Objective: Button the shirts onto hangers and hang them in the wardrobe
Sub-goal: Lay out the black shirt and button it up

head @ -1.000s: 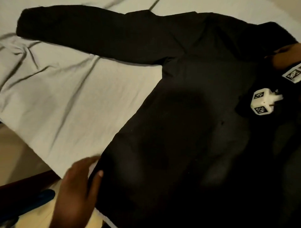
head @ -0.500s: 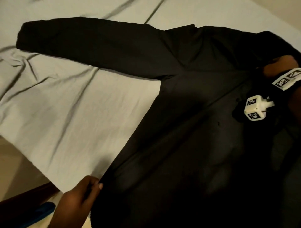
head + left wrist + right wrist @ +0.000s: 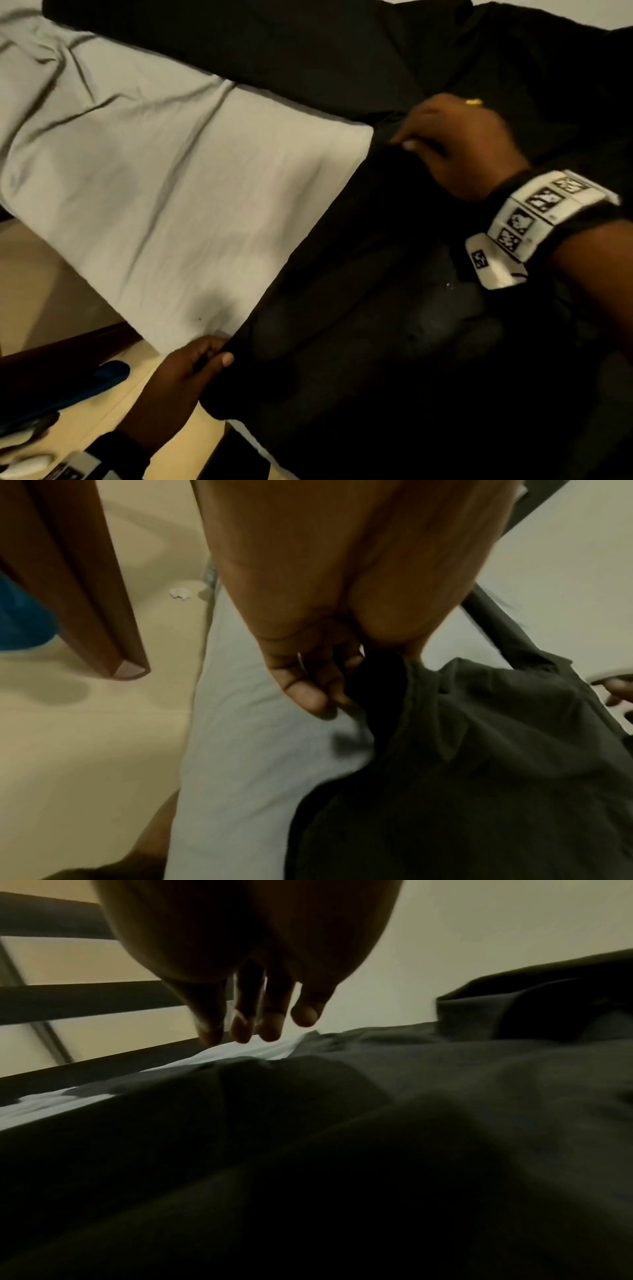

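Left grip (image 3: 185, 371) pinches the lower corner of the black shirt (image 3: 394, 325), thumb on top and fingers curled under the hem; the left wrist view shows those fingers (image 3: 310, 693) bunched around a fold of dark cloth just beside the pale sheet. Right grip (image 3: 455, 144) sits up and to the right of the left one, at the shirt's side edge near the underarm, where the sleeve (image 3: 212, 44) branches off. Its thumb and forefinger meet at the fabric's edge in the head view, but in the right wrist view the fingers (image 3: 270, 1026) hang fairly straight just above the cloth, so whether they actually hold it I cannot tell. Between the two grips the shirt's left edge runs in a straight diagonal line. The shirt lies flat on a bed covered by a light grey sheet (image 3: 154, 178), its sleeve stretched away beyond the right grip. Below and left of the left grip, off the bed's edge, a blue object (image 3: 85, 383) lies on the beige floor (image 3: 44, 284) beside a dark wooden rail (image 3: 68, 346).
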